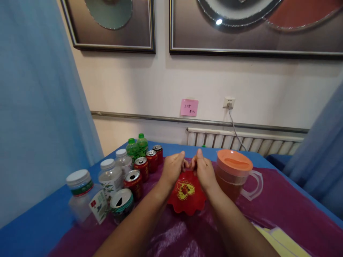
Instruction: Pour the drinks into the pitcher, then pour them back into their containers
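Note:
My left hand and my right hand face each other above the far part of a red plate with a scalloped rim and a yellow heart design. Both thumbs point up, apart from the half-curled fingers. The fingertips of the two hands are close together, with a small gap between them. I see nothing held in either hand, though the palms are partly hidden. Whether the fingers touch the plate, I cannot tell. Close to my right hand stands a clear pitcher of amber liquid with an orange lid.
Left of my arms are red cans, a green-and-white can, white-capped bottles and green-capped bottles. A purple sheet covers part of the blue tabletop. Yellow paper lies front right.

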{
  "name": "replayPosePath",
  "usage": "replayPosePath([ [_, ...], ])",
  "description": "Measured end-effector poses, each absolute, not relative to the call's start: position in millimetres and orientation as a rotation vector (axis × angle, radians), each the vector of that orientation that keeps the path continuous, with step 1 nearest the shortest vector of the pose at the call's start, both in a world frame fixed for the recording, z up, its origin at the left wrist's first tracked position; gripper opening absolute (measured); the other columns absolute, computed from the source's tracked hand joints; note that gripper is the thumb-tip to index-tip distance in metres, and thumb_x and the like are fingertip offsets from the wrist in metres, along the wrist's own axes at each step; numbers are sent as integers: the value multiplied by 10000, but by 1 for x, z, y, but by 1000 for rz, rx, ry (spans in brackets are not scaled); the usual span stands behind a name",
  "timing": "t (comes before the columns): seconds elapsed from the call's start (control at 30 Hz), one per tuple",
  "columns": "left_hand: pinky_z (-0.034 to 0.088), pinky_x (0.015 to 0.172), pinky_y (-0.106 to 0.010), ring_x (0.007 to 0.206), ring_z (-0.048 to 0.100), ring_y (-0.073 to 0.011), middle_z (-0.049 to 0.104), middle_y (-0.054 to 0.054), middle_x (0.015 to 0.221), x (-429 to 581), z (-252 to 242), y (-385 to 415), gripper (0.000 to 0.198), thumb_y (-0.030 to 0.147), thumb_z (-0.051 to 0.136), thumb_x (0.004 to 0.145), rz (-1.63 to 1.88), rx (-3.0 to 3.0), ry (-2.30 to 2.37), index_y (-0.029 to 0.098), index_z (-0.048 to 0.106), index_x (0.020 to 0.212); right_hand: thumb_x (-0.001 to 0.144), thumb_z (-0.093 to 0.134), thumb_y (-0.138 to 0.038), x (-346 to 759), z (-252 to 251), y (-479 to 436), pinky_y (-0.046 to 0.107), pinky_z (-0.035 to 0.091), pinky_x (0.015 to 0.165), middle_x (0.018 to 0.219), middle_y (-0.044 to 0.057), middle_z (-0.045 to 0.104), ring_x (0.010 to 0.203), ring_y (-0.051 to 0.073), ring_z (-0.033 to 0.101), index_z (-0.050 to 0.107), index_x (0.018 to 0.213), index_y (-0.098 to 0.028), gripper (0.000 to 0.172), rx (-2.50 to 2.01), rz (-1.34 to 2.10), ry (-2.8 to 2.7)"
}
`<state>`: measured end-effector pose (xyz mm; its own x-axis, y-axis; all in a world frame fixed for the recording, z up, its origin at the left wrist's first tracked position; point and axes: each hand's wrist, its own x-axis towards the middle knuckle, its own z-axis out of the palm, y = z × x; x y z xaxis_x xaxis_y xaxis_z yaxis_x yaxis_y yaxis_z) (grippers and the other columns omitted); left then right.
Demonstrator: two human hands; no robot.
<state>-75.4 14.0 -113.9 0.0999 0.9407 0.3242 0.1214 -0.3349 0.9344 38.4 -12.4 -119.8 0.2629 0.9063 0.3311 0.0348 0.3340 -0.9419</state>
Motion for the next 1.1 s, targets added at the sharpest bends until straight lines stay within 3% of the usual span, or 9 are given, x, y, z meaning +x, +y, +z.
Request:
replayPosePath([
  [0.13, 396, 571, -261, 552, 470, -131, 525, 34, 546, -74, -109, 6, 426, 558, 615, 798, 1375, 1675, 1075, 222, 506, 560, 785, 446, -906, 51, -114, -12, 293, 319, 495, 508, -5, 511, 474, 141, 421, 515, 541, -238, 714, -1120, 767, -1295],
  [0.3, 411, 597, -256, 585, 509, -140, 570, 30, 574, -67, -99, -9, 337, 489, 617, 827, 1330, 1796, 1075, 209, 581, 643, 836, 555, -725, 107, -118, -47, 276, 326, 510, 546, -13, 548, 509, 140, 463, 546, 591, -228, 554, -1274, 771, -1446],
  [0.57, 369, 579, -250, 615, 524, -144, 614, 11, 646, -46, -103, -36, 297, 430, 629, 840, 1043, 2063, 932, 206, 574, 653, 884, 580, -665, 214, -190, -170, 284, 365, 555, 623, -4, 598, 590, 169, 537, 607, 711, -221, 477, -1727, 428, -1318],
  [0.7, 330, 540, -248, 585, 527, -149, 625, 12, 641, -30, -120, -44, 300, 441, 624, 866, 806, 2178, 857, 218, 592, 669, 925, 528, -676, 246, -222, -214, 345, 446, 620, 792, 60, 721, 669, 225, 639, 699, 866, -217, 493, -1922, 265, -1280],
  [0.87, 315, 527, -261, 552, 553, -158, 667, 3, 646, -13, -141, -62, 204, 389, 672, 856, 484, 2366, 689, 236, 685, 721, 906, 673, -552, 243, -252, -233, 437, 511, 885, 1123, 109, 738, 1021, 301, 683, 707, 1078, -229, 367, -1854, 151, -1629],
  [0.97, 412, 617, -282, 686, 653, -202, 742, -40, 802, -14, -149, -84, 102, 319, 677, 861, 215, 2546, 498, 240, 737, 839, 980, 588, -448, 240, -261, -232, 416, 504, 851, 1022, 102, 730, 954, 278, 674, 691, 944, -220, 253, -1780, 91, -1758],
  [1.1, 519, 822, -335, 922, 711, -260, 761, -65, 998, -27, -165, -118, 149, 263, 728, 830, 4, 2692, 328, 232, 731, 976, 1030, 495, -452, 250, -243, -230, 340, 438, 670, 784, 56, 665, 715, 217, 610, 615, 800, -218, 349, -1834, 65, -1736],
])
